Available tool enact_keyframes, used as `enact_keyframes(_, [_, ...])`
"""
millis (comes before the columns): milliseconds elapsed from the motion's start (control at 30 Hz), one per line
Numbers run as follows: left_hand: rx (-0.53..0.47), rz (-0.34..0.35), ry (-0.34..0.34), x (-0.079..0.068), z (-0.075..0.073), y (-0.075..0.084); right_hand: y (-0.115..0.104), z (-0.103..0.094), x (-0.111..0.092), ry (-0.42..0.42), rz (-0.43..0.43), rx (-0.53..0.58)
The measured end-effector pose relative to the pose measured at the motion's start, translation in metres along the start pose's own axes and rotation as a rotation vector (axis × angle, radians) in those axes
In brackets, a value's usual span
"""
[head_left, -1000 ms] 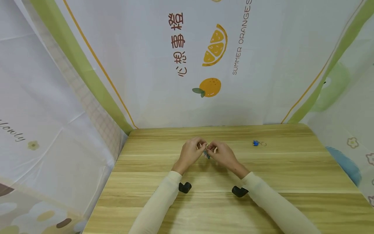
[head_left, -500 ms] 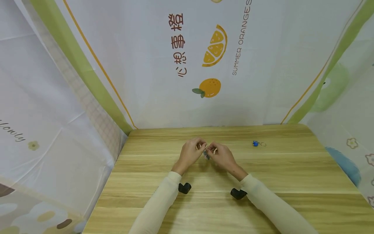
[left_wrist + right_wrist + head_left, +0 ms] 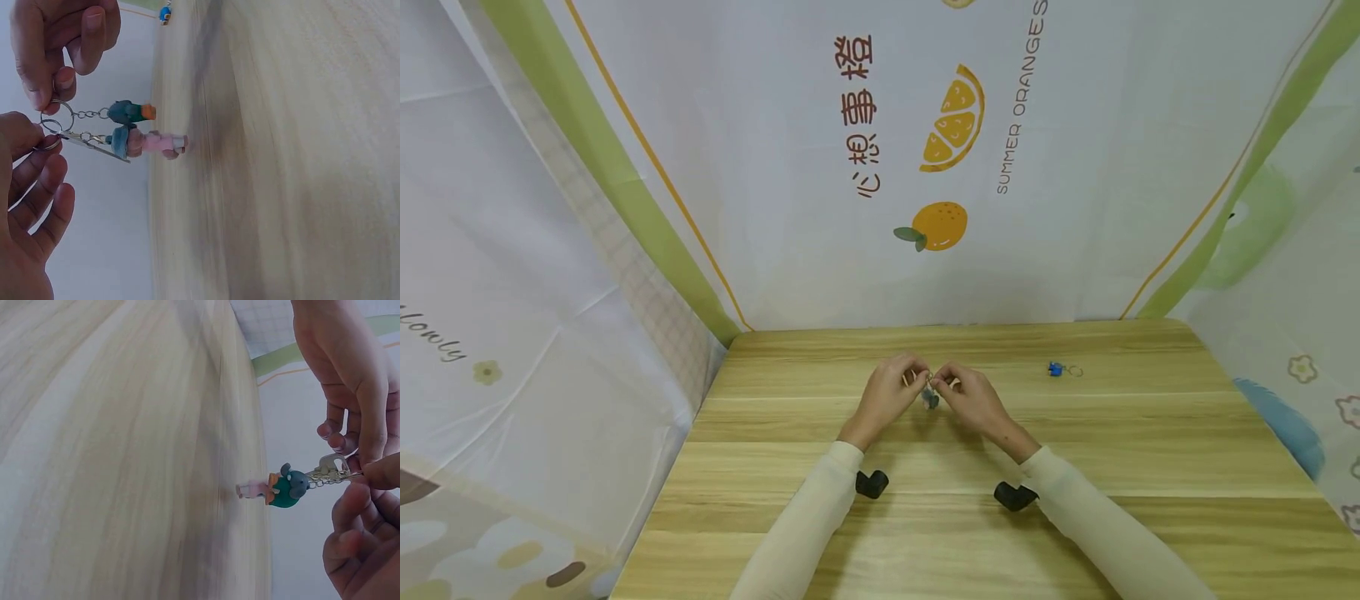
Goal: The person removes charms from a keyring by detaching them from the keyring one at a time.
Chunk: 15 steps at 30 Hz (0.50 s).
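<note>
In the head view, my left hand and right hand meet above the table's far half, fingertips almost touching. The left thumb and fingers pinch a metal key ring. Linked with it is a second key ring, pinched by my right fingertips. A short chain from this one carries a green and orange figurine with a grey, eared head. Beside it dangles a pink-clothed figurine in a teal hat, along with a thin flat metal piece seen edge-on. Fingertips partly cover both rings.
A blue figurine keychain lies on the wooden table to the right of my hands. Black wrist mounts show beside both forearms. Printed cloth hangs at the table's back and sides.
Both hands stay in nearly the same spot, with small finger shifts. The hanging figurines have swung slightly and show more clearly below the fingertips.
</note>
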<state>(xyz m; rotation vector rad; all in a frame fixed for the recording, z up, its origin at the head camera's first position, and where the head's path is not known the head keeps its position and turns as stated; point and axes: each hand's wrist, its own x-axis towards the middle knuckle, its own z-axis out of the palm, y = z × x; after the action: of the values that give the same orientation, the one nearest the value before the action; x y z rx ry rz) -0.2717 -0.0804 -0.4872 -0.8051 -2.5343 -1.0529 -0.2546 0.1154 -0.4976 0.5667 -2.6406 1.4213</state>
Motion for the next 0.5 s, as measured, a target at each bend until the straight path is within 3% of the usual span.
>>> enact_keyframes(333, [-0.069,0.022,-0.031,-0.0013,0.0014,-0.0009,-0.0009,-0.0033,-0.0013,-0.03,0.029,0.124])
enact_keyframes(500, [-0.055,0.037,-0.041,-0.0016,0.0017,-0.0004,0.0,-0.0032,-0.0013,-0.041,0.013,0.155])
